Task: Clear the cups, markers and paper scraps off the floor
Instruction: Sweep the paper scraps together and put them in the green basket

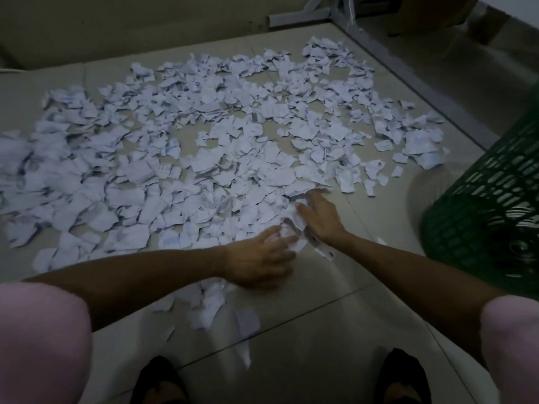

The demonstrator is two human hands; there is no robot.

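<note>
Squatting over a tiled floor [335, 330], knees in pale pink at the lower corners, dark shoes [159, 380] at the bottom edge. Strewn across the floor ahead: a wide spread of torn white paper scraps [204, 147], thick at left and centre, thinner toward the right, with a few loose bits lying under and behind the left forearm. Left hand [259, 258] laid palm-down at the near edge of the spread, fingers reaching onto a small clump of scraps [294, 225]. Right hand [319, 217] on the other side of that same clump, fingers extended and pressed against the paper. Neither grip curled round anything, both spread flat, bracketing the clump between them. At right, near the right forearm, a green latticed basket [484, 217], tilted. Dim light; motion blur over the fingers. Grey metal frame legs [320, 16] at the far wall.
</note>
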